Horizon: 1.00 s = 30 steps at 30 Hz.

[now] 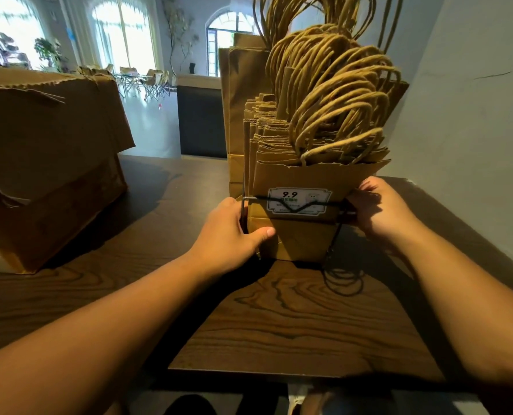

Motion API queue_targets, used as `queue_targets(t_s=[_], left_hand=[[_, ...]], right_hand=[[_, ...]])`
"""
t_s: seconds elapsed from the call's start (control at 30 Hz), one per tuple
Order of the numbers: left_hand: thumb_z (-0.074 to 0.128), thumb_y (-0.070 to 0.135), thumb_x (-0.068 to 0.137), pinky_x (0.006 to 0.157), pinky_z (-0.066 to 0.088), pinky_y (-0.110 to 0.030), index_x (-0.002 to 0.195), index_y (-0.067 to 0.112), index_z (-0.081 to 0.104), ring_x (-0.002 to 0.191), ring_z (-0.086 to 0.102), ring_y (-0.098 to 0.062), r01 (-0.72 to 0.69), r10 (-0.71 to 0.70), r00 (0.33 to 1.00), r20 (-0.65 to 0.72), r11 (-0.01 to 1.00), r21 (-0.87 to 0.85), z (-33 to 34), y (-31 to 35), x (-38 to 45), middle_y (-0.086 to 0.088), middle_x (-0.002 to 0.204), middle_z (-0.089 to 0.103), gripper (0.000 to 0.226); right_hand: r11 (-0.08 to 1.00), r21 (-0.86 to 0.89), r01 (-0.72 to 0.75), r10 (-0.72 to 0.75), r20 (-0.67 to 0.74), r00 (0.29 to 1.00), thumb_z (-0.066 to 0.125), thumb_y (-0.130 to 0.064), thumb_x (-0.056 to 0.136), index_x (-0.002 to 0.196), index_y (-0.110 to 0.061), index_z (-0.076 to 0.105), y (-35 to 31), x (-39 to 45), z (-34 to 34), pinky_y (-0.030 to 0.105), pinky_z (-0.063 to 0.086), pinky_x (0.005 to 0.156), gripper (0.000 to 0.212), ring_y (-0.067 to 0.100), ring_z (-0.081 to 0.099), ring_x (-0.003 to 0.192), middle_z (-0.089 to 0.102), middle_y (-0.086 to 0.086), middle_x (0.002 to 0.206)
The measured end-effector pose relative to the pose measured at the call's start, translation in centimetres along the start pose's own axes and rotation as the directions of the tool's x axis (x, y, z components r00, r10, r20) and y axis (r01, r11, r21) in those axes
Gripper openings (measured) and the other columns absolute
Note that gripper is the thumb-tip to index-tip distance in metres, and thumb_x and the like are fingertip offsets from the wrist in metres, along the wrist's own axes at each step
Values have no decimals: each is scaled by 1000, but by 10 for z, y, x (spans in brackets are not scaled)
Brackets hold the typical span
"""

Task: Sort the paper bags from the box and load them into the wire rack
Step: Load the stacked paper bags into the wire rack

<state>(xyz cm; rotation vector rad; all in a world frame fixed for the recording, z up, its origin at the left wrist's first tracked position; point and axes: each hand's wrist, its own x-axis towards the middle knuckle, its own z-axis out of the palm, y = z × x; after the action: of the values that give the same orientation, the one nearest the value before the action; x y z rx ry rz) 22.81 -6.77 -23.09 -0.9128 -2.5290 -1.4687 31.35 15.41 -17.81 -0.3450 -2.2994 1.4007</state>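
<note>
Head view: wire rack (243, 205) sat on the dark wood surface (294, 319), packed with upright kraft paper bags (297, 235), twisted-paper handles (333, 94) fanning up above the rack. Only a short run of wire showed at the rack's near-left corner; the rest was hidden by bags.

Left hand (231, 235) clamped the rack's near-left corner, thumb laid flat across the front bag, other fingers hidden round the side. Right hand (381, 208) gripped the rack's right side, fingers curled over the bag edge and black wire there. Likely squeezing the stack from both flanks to keep it square and stop the front bag from splaying out, since its top edge flared wider than the rack.

Front bag carried a white price label (298, 200) reading 9.9, crossed by a black cord (343, 277) that trailed into a loose coil on the surface just right of the rack's base.

Taller bags (243, 94) stood behind the rack. Open cardboard box (48, 175) stood well left of the rack; contents not visible, so remaining count unknown.
</note>
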Motion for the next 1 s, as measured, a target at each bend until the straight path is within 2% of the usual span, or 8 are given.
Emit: queue_targets(t_s=[0.13,0.47,0.53,0.6,0.63,0.73,0.9,1.0], left_hand=[[77,37,85,88,46,-27,98,35,66,103,54,-6,-27,27,1000,2,1000,11,1,-10,2,9,107,55,18],[79,30,84,95,52,-35,110,29,68,107,59,-4,-35,31,998,-46,996,-87,7,-17,3,12,114,61,28],[80,29,84,96,52,-33,109,30,68,108,58,-4,-44,39,998,-51,994,-100,7,-18,2,12,115,61,28],[79,28,84,97,50,-31,108,33,68,110,57,-4,-59,52,997,-61,993,-107,7,-18,1,13,115,60,27],[79,28,84,96,50,-30,108,34,67,111,57,-4,-65,58,996,-66,992,-105,8,-19,0,13,116,60,27],[77,32,86,92,50,-24,113,30,66,108,57,-3,-100,97,991,-93,995,-24,12,-20,-2,12,115,59,30],[76,33,87,82,44,-7,119,34,57,104,59,5,-153,153,978,-140,988,13,15,-18,-6,19,110,63,37],[77,31,86,79,43,0,129,33,45,100,60,12,-143,139,983,-116,989,-22,13,-17,-8,20,110,65,53]], right_hand=[[998,-55,9,-4,96,995,45,-11,104,95,-16,64,-3,5,0,13,51,58,22,4,71,74,70,-4,84],[990,-139,-18,36,124,992,46,-11,104,97,-14,67,-9,3,-4,37,57,89,22,13,71,88,74,-2,91],[979,-203,-21,48,126,991,46,-8,103,107,-11,63,-11,0,-3,38,52,95,18,20,67,104,70,6,113],[966,-254,-44,73,105,992,37,-4,105,137,-1,47,-9,1,0,34,31,109,34,36,45,135,45,24,148],[963,-260,-64,91,94,991,33,-2,106,140,4,42,-7,5,0,27,27,106,37,38,40,137,42,25,149],[975,-216,-40,56,69,996,37,-1,104,122,2,55,-9,2,-4,20,40,87,26,19,53,100,57,2,100],[977,-210,-21,43,98,994,38,1,103,119,-1,56,-10,0,-7,19,44,79,24,25,58,103,60,8,109],[978,-209,3,26,137,990,47,2,101,111,-7,52,-11,0,-9,13,50,64,14,12,59,78,62,12,98]])
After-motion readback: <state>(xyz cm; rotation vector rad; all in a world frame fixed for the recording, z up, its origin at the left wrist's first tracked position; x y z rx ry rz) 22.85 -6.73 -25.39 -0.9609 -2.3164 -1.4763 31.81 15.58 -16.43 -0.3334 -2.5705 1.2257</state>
